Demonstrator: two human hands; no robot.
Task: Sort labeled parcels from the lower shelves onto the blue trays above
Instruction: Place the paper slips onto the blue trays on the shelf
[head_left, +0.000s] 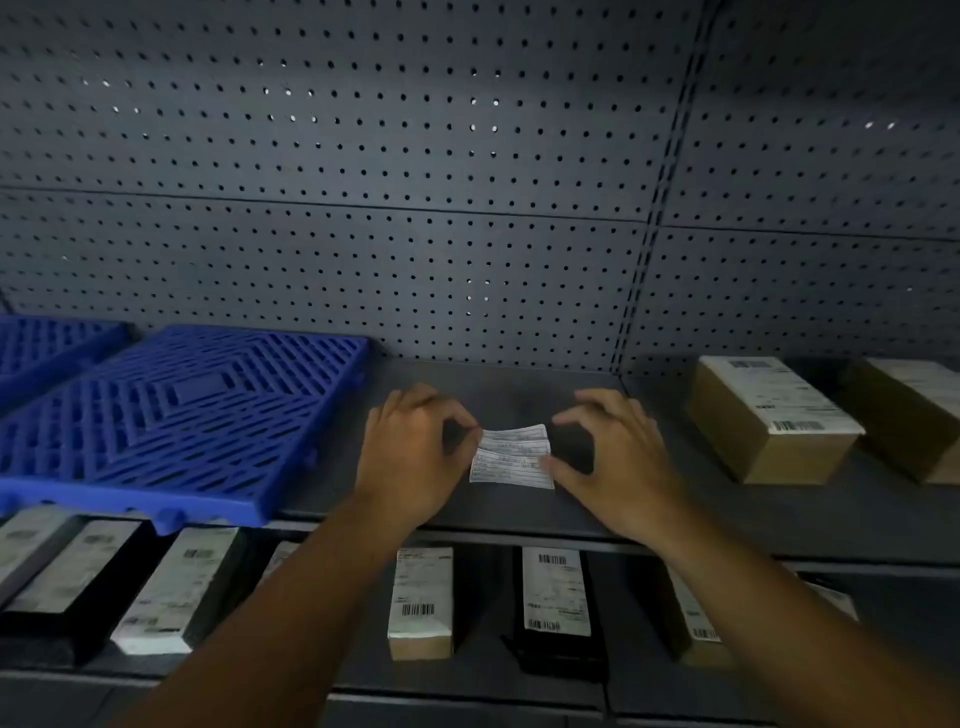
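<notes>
The paper slip (511, 457) lies low over the dark upper shelf (519, 387) between both hands. Its long axis runs from 9 to 3 o'clock, with the right end tipped slightly up. It is thin white paper, a little wavy, printed with boxed rows of text too blurred to read. The left hand (410, 457) pinches the slip's left end between thumb and forefinger. The right hand (618, 462) is arched and spread, its thumb tip meeting the slip's right edge while the fingers close on nothing. At 9 o'clock a blue tray (171, 415) of slotted moulded plastic overhangs the shelf's front edge, with a second blue tray (47, 348) beyond it. At 3 o'clock sits a brown cardboard parcel (769, 421) bearing a white barcode label, with another cardboard parcel (914, 415) just past it. At 6 o'clock, on the lower shelf, a tan parcel (421, 603) and a black parcel (558, 597) lie lengthwise front to back. Both carry white barcode labels, but the print is illegible. A grey perforated back panel (415, 156) rises behind.
</notes>
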